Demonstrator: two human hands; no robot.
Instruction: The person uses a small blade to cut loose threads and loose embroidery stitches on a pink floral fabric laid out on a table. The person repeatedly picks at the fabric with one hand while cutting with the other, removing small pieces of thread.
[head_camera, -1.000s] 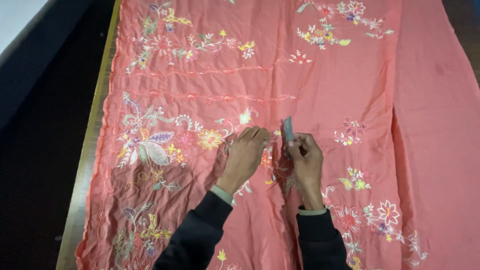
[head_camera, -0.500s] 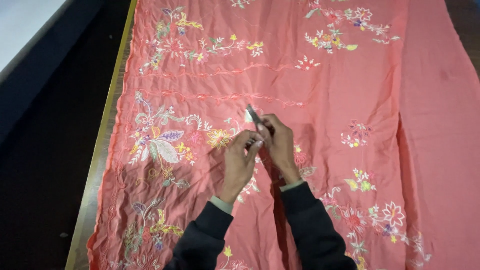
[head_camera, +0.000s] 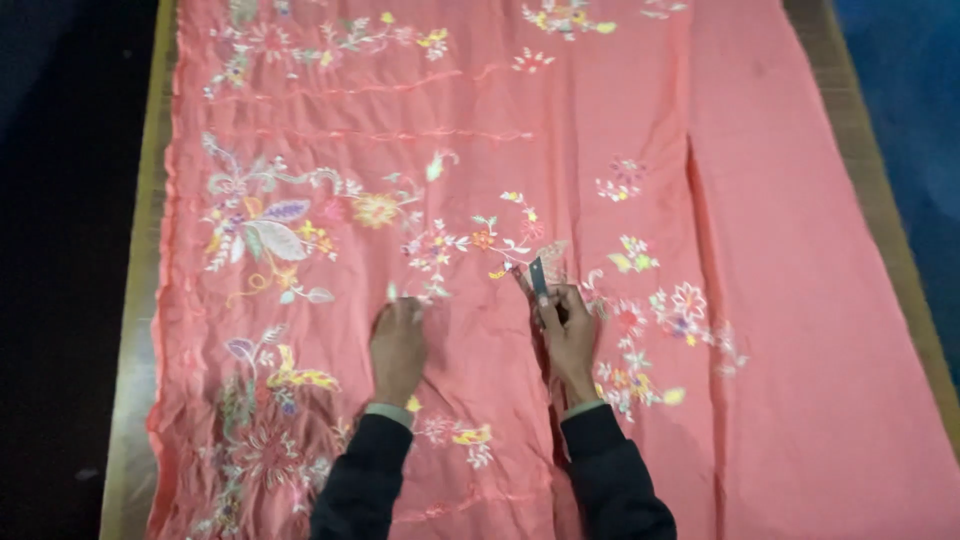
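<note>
Hands: left hand (head_camera: 397, 345) is pressing flat, fingers together, on the coral embroidered cloth (head_camera: 440, 180); right hand (head_camera: 568, 335) is clamping a small blade tool (head_camera: 538, 276).
Tool: it is pointing up and away from the right hand (the nearer one), its tip touching floral stitching.
Containers: none showing.
Beyond: wooden table edge (head_camera: 150, 250) is running left of the left hand.

Coral-pink cloth (head_camera: 800, 300) — multicoloured floral embroidery (head_camera: 260, 225) — on a wooden table (head_camera: 140, 300).

A long wooden table (head_camera: 140, 300) carries a coral-pink embroidered cloth (head_camera: 780, 300), spread flat from 12 to 6 o'clock.
</note>
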